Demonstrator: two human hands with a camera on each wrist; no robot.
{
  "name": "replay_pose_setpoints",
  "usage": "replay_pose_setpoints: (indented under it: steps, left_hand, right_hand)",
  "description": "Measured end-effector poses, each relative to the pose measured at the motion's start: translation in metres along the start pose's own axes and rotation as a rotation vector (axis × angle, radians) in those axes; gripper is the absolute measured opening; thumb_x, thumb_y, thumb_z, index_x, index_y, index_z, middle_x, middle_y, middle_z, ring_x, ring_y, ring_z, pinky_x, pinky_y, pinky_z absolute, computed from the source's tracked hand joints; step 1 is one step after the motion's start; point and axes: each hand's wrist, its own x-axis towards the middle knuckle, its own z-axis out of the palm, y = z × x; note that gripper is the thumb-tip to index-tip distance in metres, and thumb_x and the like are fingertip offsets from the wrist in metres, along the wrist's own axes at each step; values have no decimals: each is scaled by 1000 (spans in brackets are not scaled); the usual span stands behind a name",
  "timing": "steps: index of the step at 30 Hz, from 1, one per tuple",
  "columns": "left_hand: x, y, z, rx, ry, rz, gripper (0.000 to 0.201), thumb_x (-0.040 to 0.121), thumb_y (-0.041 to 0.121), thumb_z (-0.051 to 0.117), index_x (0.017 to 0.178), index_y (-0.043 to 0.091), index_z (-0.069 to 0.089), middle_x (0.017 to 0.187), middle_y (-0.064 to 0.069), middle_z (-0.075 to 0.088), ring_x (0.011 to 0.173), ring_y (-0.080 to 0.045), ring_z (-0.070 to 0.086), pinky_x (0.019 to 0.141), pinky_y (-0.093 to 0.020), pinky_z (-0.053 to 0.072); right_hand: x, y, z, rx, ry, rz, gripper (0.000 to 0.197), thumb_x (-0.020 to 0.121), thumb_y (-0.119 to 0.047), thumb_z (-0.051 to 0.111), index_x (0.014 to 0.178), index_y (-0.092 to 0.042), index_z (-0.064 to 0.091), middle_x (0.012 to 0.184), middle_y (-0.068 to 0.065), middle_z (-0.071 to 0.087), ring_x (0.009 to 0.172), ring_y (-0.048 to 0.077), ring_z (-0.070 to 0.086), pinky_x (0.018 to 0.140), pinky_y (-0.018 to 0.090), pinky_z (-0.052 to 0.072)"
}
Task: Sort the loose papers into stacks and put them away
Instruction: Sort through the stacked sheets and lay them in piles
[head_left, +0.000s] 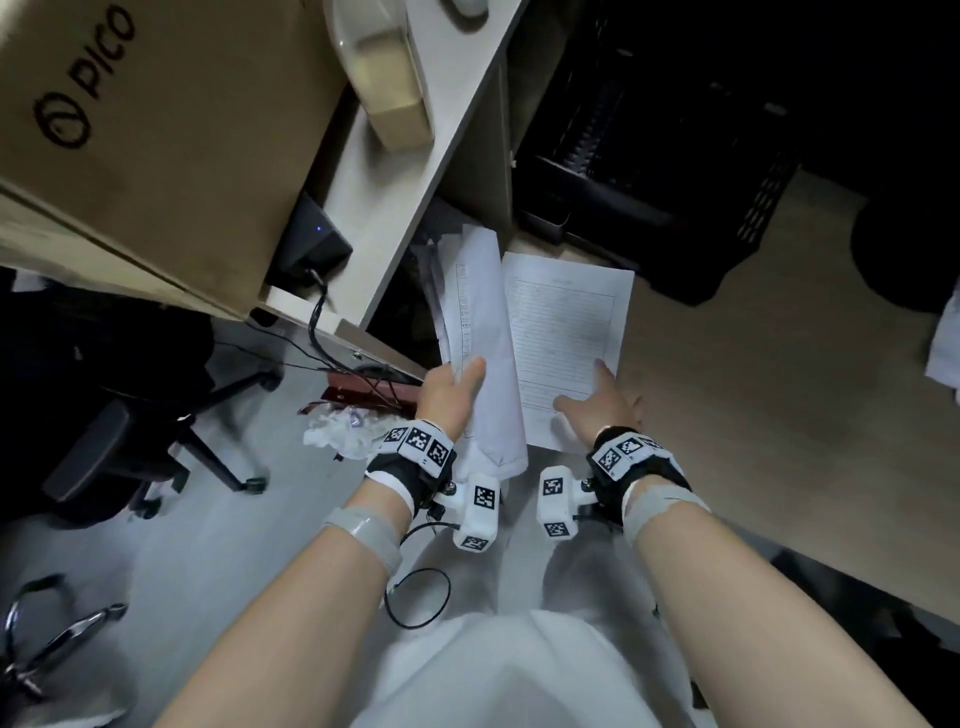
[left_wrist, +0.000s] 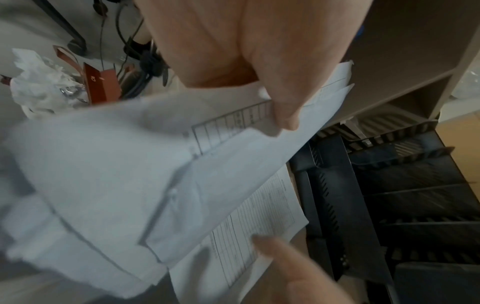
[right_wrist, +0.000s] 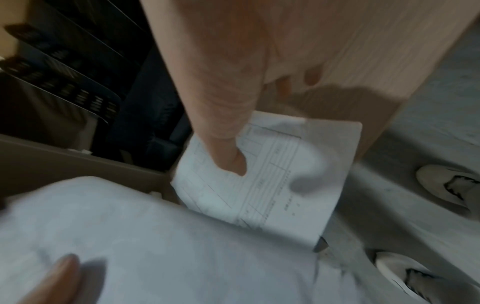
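Two hands, two groups of paper. The left hand (head_left: 451, 388) grasps a curled bundle of papers (head_left: 480, 332), thumb clamped over its top; the sheet count is unclear. The bundle hangs past the wooden desk's (head_left: 753, 389) corner, above the floor. The right hand (head_left: 602, 402) lies with fingers spread flat on one printed form (head_left: 563, 332) resting on the desk corner. One black file rack (head_left: 665, 171) stands behind it.
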Motion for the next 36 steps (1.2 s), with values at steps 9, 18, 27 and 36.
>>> replay_pose_setpoints:
  steps: [9, 18, 27, 36]
  left_hand:
    - [-19, 29, 42, 99, -206, 75, 63, 97, 59, 37, 124, 10, 66, 121, -10, 68, 114, -26, 61, 101, -36, 45]
    - [-33, 27, 81, 188, -170, 51, 45, 105, 41, 40, 102, 3, 64, 93, -5, 64, 90, -22, 57, 74, -26, 37]
    - [-39, 26, 131, 139, -26, -2, 44, 102, 41, 43, 88, 5, 64, 90, -12, 67, 87, -26, 60, 84, -38, 48]
    - [-64, 36, 189, 102, -126, 29, 39, 104, 35, 44, 79, 8, 57, 76, -6, 57, 70, -17, 52, 73, -31, 44]
  right_hand:
    - [-44, -13, -40, 425, -280, -256, 115, 60, -69, 81, 154, -28, 28, 143, -9, 45, 129, 11, 47, 109, 43, 41]
    - [-25, 65, -74, 379, 81, -30, 23, 98, -27, 50, 87, -18, 67, 92, 1, 72, 83, 22, 69, 74, 32, 56]
    - [0, 142, -116, 369, 199, 145, 28, 100, -30, 41, 91, -15, 62, 87, 7, 66, 76, 29, 63, 66, 32, 45]
    - [0, 209, -160, 391, 372, 292, 26, 99, -28, 39, 90, -13, 58, 92, 9, 68, 76, 31, 63, 76, 41, 54]
